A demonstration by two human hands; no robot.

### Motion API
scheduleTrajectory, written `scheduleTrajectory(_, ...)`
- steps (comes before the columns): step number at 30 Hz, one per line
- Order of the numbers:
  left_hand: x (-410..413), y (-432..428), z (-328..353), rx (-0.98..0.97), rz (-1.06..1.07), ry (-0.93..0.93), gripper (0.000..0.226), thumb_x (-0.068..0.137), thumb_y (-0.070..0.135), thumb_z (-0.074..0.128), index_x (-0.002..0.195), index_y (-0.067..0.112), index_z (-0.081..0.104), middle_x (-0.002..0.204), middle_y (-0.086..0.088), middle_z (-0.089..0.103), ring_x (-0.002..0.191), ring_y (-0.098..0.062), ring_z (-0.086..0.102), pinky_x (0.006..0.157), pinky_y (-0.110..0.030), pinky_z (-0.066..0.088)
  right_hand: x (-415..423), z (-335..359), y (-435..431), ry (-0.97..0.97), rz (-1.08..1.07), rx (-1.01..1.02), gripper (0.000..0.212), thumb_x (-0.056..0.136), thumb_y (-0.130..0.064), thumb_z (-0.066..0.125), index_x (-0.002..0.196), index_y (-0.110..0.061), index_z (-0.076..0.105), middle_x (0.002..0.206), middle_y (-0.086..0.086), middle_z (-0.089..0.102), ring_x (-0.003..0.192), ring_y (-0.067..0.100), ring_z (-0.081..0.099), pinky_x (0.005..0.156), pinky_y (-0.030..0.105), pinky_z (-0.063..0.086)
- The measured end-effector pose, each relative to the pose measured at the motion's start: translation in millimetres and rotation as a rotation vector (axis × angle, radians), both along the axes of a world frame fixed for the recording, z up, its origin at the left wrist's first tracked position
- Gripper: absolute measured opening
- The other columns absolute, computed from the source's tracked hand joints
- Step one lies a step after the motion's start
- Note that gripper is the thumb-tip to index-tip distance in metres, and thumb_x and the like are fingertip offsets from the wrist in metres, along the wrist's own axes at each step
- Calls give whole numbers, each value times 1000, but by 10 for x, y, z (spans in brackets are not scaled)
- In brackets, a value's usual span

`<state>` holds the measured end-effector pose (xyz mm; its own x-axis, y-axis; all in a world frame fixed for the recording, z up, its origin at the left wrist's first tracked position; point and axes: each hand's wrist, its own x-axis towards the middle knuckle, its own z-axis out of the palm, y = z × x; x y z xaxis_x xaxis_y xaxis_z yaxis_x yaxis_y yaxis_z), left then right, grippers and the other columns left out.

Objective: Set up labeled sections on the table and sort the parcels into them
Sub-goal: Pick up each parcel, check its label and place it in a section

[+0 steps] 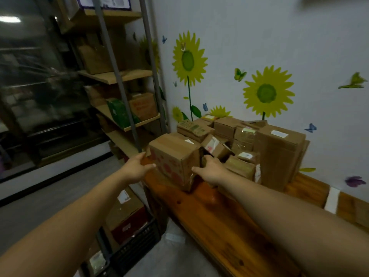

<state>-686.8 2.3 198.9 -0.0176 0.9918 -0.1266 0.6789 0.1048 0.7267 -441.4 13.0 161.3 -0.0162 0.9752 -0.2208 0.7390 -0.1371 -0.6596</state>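
Thumbs spread away from the fingers, the left hand [137,166] clasps the nine o'clock side and the right hand [209,169] the three o'clock side of a brown cardboard box with red print [175,154]. The box stands on the far end of the reddish-brown wooden table [219,226]. At its two o'clock is a heap of brown cardboard parcels [279,152], and at eleven o'clock a grey metal shelf rack [123,76].
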Motion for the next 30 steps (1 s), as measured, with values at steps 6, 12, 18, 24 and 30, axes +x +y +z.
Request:
scheduleTrajectory(6,-238,1052,-9,-47,-55,48,71,91,36,56,149,23,17,155,-10,17,137,-33,28,108,-51,32,-433,-21,878,137,-202,-137,108,77,-75,54,153,-13,10,152,13,33,127,33,46,100,39,44)
scheduleTrajectory(12,-154,1985,-167,-71,-96,100,70,91,36,55,148,21,18,154,-10,20,137,-32,27,110,-49,30,-546,-288,1435,182,-335,-232,111,78,-74,55,152,-23,-10,152,15,27,125,38,46,96,49,48)
scheduleTrajectory(18,-75,2429,-441,-320,-148,110,80,86,56,52,148,21,14,148,-13,30,124,-37,42,85,-49,50,-472,-417,1482,349,-497,-202,115,76,-61,69,149,-31,-15,142,11,40,98,31,64,71,40,60)
scheduleTrajectory(24,-286,2539,-452,-340,-285,115,86,76,54,67,144,20,27,136,-10,43,103,-27,51,62,-36,52,-605,-355,1286,364,-577,-162,103,70,-59,75,147,-27,13,117,-1,48,97,22,58,72,33,56)
scheduleTrajectory(30,-653,2296,-469,-305,-198,-277,80,79,72,45,144,28,28,142,-10,40,123,-34,43,99,-53,39,-1028,-270,867,351,-686,86,63,76,-55,70,121,-23,41,109,-3,54,99,19,55,86,38,50)
